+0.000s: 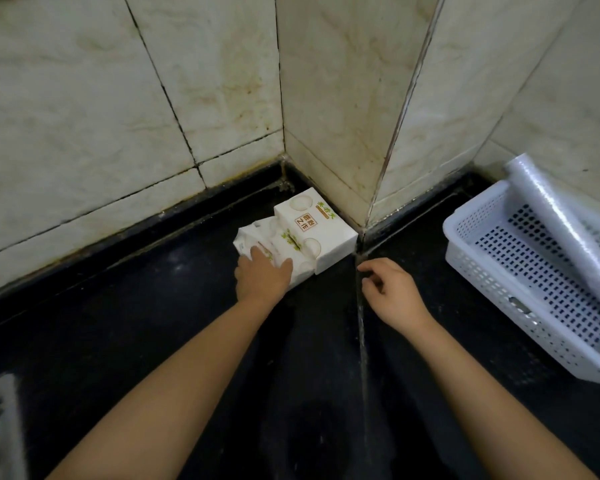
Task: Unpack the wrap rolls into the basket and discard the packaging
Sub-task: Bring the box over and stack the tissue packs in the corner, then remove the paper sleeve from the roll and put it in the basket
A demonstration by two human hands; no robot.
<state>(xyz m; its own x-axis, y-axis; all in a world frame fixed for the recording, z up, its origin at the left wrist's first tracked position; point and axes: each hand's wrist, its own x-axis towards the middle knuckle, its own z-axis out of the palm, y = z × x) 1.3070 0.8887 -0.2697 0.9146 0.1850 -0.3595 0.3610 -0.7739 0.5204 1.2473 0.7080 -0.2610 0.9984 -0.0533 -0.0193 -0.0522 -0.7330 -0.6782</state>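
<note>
Reaching left hand point(262, 273) onto torn box point(274, 249) in wall corner, fingers flat, not grasping, steadying it for pickup. Right hand point(390, 292) hovering loosely curled, empty. One roll point(561, 233) already lying in basket point(465, 258), leaning on rim.

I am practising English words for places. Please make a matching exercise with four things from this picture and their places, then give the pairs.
1. left hand
2. right hand
3. wrap roll
4. basket

A. lying in the basket
B. over the bare counter, holding nothing
C. on the white boxes
D. on the counter, far right

Pairs: 1-C, 2-B, 3-A, 4-D
</note>
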